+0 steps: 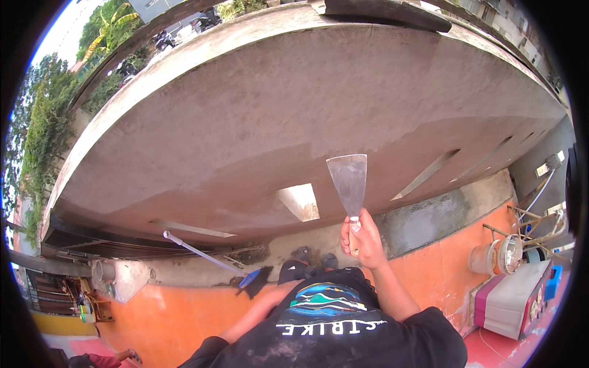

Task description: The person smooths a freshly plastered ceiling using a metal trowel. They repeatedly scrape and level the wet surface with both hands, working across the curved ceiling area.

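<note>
My right hand (365,239) is wrapped around the light wooden handle of a putty knife (348,181), its wide grey metal blade pointing up and away from me. The blade is in front of a grey plastered wall (257,92); whether it touches the wall cannot be told. A darker band runs along the wall's lower part. My left forearm (261,313) reaches in toward my body, and the hand at its end is hidden behind my black shirt (331,340).
Several slots pierce the wall, including a bright opening (299,202). A blue-headed broom (250,279) lies to my left, its pole against the wall. Buckets (508,254) and a covered table (512,297) stand right. Wet grey floor (423,224) borders orange paving. Another person (101,360) is at lower left.
</note>
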`<move>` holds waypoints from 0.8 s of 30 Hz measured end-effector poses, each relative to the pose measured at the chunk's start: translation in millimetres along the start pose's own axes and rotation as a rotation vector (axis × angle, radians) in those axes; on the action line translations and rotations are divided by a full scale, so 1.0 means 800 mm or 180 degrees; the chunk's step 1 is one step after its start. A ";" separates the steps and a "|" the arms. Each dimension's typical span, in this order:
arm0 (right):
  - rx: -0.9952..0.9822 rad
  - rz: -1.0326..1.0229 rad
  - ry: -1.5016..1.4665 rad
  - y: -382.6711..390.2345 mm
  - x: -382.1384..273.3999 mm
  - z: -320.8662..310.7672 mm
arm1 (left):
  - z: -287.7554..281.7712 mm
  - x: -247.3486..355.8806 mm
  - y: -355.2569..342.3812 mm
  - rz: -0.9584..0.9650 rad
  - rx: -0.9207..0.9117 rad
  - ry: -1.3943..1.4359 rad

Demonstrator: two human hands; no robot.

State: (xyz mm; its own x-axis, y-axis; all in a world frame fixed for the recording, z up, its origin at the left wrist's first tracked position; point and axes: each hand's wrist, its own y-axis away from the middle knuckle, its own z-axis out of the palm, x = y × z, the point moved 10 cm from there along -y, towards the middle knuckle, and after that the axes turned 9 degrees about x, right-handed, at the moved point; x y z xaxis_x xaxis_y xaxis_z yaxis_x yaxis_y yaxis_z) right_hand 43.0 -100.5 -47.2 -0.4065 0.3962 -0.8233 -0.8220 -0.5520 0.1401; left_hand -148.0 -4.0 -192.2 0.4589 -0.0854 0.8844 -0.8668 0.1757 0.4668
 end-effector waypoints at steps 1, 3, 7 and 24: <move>-0.0004 -0.0037 0.0077 -0.002 0.000 0.006 | -0.003 -0.007 -0.001 0.0102 -0.0272 -0.0687; -0.0001 -0.0130 0.0185 -0.005 0.000 0.013 | -0.030 -0.029 -0.007 -0.0269 -0.0466 -0.1763; 0.0083 -0.0160 0.0019 -0.009 0.008 0.018 | -0.102 0.030 -0.041 -0.0581 0.0559 -0.1314; 0.0584 -0.0314 -0.0141 -0.018 0.048 0.015 | -0.059 0.294 -0.141 0.1296 0.0311 0.0250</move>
State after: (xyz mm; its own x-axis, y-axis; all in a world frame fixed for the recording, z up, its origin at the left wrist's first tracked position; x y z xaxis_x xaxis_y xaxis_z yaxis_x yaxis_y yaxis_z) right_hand 34.4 -68.8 -74.0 -0.3341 0.4758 -0.8136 -0.9159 -0.3677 0.1611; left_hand 66.7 2.3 -37.3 0.0856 0.0473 0.9952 -0.9930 0.0855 0.0813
